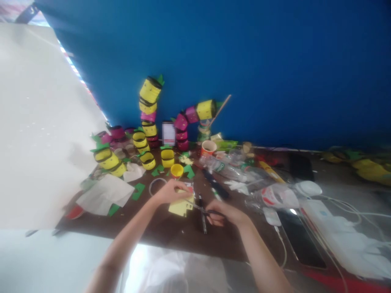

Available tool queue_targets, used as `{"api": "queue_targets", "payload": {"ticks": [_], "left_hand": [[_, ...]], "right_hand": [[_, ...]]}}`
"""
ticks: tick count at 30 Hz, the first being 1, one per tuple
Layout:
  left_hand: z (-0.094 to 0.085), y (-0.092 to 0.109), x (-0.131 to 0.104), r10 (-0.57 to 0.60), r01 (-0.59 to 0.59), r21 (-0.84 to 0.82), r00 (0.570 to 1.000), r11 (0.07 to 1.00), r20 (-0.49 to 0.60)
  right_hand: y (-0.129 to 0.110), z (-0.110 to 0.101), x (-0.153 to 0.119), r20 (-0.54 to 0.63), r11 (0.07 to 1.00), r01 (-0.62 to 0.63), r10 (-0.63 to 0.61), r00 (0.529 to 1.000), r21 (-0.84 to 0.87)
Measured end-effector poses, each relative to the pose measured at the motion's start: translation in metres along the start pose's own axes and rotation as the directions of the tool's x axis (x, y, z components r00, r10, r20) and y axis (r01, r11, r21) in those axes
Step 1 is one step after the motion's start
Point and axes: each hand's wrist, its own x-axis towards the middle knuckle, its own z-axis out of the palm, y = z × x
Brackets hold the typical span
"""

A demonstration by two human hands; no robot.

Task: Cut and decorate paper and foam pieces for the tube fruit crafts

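Note:
My left hand (pixel 169 193) pinches a piece of yellow paper (pixel 179 208) with notched edges and small dark marks, just above the dark table. In my right hand (pixel 227 213) is a pair of scissors (pixel 216 213) with dark handles. Their blades point left toward the paper; blur hides whether they touch it. Below the scissors lies a slim black pen-like thing (pixel 203 219). A small yellow cup (pixel 176 171) stands just beyond my left hand, with a roll of tape (pixel 156 186) to its left.
Stacked yellow and purple cup shapes (pixel 149 91) with green tops stand against the blue wall. Plastic bottles (pixel 276 196), a phone (pixel 301 240) and cables crowd the right side. White paper (pixel 105 194) and green scraps (pixel 138 191) lie at left. An orange-and-white paper cup (pixel 208 148) stands behind.

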Motion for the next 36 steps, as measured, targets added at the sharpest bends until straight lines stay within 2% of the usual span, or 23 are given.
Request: {"api": "queue_targets", "payload": {"ticks": [11, 22, 36], "left_hand": [[0.0006, 0.0005, -0.0014, -0.014, 0.016, -0.058, 0.999, 0.998, 0.038], [0.0028, -0.0024, -0.0017, -0.083, 0.086, -0.052, 0.995, 0.995, 0.055], [0.0046, -0.0005, -0.0016, -0.053, 0.053, -0.014, 0.997, 0.998, 0.052]], "right_hand": [[0.0088, -0.0029, -0.002, -0.032, 0.998, 0.066, -0.066, 0.997, -0.013], [0.006, -0.005, -0.0013, -0.039, 1.0, 0.009, -0.01, 0.999, -0.022], [0.0029, -0.0102, -0.0019, -0.004, 0.999, -0.036, 0.036, 0.999, -0.033]]}}
